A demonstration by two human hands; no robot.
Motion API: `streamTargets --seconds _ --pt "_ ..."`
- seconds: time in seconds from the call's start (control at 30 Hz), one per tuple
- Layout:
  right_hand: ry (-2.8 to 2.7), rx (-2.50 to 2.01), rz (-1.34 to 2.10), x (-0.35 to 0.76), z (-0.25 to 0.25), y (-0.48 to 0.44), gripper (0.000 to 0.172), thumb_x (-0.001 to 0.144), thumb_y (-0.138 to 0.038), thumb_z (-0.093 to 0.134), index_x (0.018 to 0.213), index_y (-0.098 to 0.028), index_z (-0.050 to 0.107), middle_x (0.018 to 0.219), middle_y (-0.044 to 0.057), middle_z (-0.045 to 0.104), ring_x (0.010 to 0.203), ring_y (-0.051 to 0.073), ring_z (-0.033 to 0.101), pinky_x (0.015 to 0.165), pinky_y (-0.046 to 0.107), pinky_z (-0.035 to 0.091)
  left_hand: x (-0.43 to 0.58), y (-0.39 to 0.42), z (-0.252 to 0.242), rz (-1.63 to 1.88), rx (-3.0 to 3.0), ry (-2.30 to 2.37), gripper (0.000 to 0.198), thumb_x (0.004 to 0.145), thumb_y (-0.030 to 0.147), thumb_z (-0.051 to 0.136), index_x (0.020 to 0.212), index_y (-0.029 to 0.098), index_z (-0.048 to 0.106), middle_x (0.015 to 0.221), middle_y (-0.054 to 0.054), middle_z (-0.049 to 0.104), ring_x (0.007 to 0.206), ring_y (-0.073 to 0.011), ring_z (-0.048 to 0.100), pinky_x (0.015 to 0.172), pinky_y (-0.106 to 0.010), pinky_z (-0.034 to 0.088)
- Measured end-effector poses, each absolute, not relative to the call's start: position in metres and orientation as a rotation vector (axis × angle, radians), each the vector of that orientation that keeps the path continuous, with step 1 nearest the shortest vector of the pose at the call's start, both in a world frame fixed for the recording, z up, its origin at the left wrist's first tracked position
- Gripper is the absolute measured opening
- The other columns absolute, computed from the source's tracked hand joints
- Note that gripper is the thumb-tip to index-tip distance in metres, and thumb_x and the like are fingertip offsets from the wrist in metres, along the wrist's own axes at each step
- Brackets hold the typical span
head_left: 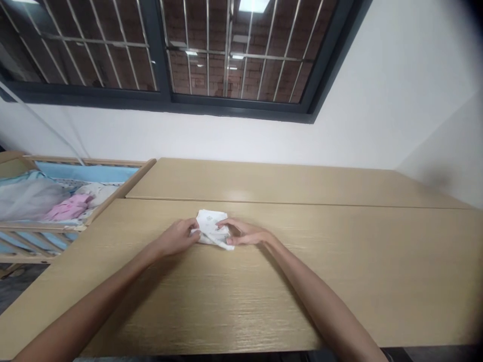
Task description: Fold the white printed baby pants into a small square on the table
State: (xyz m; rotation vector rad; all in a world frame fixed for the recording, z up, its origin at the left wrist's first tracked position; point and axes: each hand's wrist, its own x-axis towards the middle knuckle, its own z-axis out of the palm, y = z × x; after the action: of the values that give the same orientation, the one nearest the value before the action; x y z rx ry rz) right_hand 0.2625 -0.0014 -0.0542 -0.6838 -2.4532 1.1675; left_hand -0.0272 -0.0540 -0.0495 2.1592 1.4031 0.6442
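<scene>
A small white folded item (210, 219) with faint printed marks, which looks like a diaper, lies on the wooden table (234, 291). Along its near side runs a loose white strip or flap. My left hand (181, 235) pinches its left edge between thumb and fingers. On the right side, my right hand (243, 234) has its fingers on top and its thumb at the near corner, closed on the item. Part of each edge is hidden behind my fingers.
At the left stands a wooden crib (139, 176) with blue lining, a pink cloth (70, 207) and white bedding inside. A second wooden surface (264, 183) adjoins the table's far edge. Behind it are a white wall and a dark-framed window (241, 108) with metal bars.
</scene>
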Motion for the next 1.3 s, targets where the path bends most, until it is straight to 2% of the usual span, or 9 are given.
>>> streamTargets --seconds 0.1,0.27,0.43,0.57,0.73,0.87,1.03,1.13,1.3 --pt "-2.454 -0.782 1.292 0.269 -0.051 -0.004 0.095 0.069 -0.054 0.09 0.149 -0.022 0.05 0.149 0.013 0.054 0.132 0.028 0.055 0.108 0.041 0.045 -0.024 -0.042 -0.057 0.779 2.053 1.45 0.031 0.095 0.045 0.044 0.091 0.02 0.062 0.082 -0.003 0.068 0.075 -0.0215 0.062 0.066 -0.03 0.044" --pt "-2.128 -0.927 1.207 0.251 -0.077 -0.001 0.049 0.093 -0.06 0.062 0.113 -0.016 0.071 0.11 0.008 0.072 0.1 0.025 0.066 0.09 0.039 0.052 -0.026 -0.041 -0.076 0.893 1.933 1.432 0.047 0.098 0.06 0.038 0.106 0.018 0.058 0.093 -0.006 0.069 0.084 -0.023 0.065 0.073 -0.033 0.051" --pt "-1.944 -1.034 1.038 0.238 -0.097 0.002 0.046 0.096 -0.06 0.056 0.1 -0.016 0.068 0.09 0.005 0.068 0.084 0.022 0.061 0.075 0.034 0.052 -0.031 -0.041 -0.09 0.989 1.819 1.278 0.072 0.087 0.061 0.065 0.138 0.017 0.04 0.13 -0.016 0.065 0.116 -0.0289 0.066 0.097 -0.041 0.054" --pt "-1.874 -1.105 0.906 0.236 -0.107 0.005 0.04 0.096 -0.05 0.059 0.118 -0.017 0.059 0.097 0.007 0.066 0.088 0.022 0.06 0.079 0.036 0.053 -0.025 -0.031 -0.099 1.046 1.86 1.402 0.069 0.094 0.053 0.056 0.147 0.015 0.032 0.113 -0.011 0.073 0.104 -0.0242 0.07 0.095 -0.039 0.054" --pt "-1.783 -1.186 0.722 0.229 -0.121 0.011 0.042 0.093 -0.035 0.062 0.129 -0.017 0.05 0.114 0.013 0.06 0.103 0.026 0.06 0.092 0.045 0.054 -0.023 -0.022 -0.107 0.967 2.082 1.599 0.037 0.097 0.047 0.051 0.119 0.021 0.066 0.097 -0.006 0.071 0.09 -0.0225 0.066 0.091 -0.039 0.053" --pt "-1.839 -1.22 0.46 0.225 -0.113 0.0 0.042 0.097 -0.033 0.055 0.134 -0.015 0.048 0.131 0.021 0.054 0.122 0.031 0.056 0.106 0.051 0.048 -0.022 -0.026 -0.11 0.998 2.175 1.675 0.033 0.097 0.042 0.052 0.115 0.02 0.069 0.106 -0.011 0.065 0.107 -0.0281 0.063 0.104 -0.048 0.048" --pt "-2.322 -0.941 0.091 0.212 -0.092 -0.019 0.053 0.106 -0.04 0.042 0.152 -0.015 0.043 0.156 0.02 0.046 0.148 0.033 0.037 0.121 0.055 0.031 -0.012 -0.029 -0.117 1.02 2.473 1.527 0.053 0.105 0.041 0.037 0.149 0.013 0.043 0.157 -0.02 0.04 0.15 -0.0316 0.034 0.123 -0.051 0.033" --pt "-2.499 -0.901 0.101 0.206 -0.09 -0.021 0.06 0.108 -0.047 0.036 0.158 -0.014 0.037 0.16 0.017 0.043 0.152 0.029 0.034 0.124 0.053 0.028 -0.011 -0.028 -0.125 0.829 2.708 1.359 0.066 0.107 0.047 0.029 0.161 0.009 0.019 0.165 -0.022 0.03 0.155 -0.0315 0.024 0.124 -0.051 0.032" --pt "-2.556 -0.963 0.119 0.218 -0.095 -0.018 0.061 0.108 -0.049 0.035 0.158 -0.015 0.04 0.162 0.014 0.04 0.155 0.026 0.03 0.127 0.052 0.025 -0.022 -0.032 -0.133 0.644 2.763 1.43 0.074 0.106 0.055 0.03 0.162 0.01 0.016 0.168 -0.021 0.023 0.157 -0.0322 0.019 0.125 -0.052 0.03"
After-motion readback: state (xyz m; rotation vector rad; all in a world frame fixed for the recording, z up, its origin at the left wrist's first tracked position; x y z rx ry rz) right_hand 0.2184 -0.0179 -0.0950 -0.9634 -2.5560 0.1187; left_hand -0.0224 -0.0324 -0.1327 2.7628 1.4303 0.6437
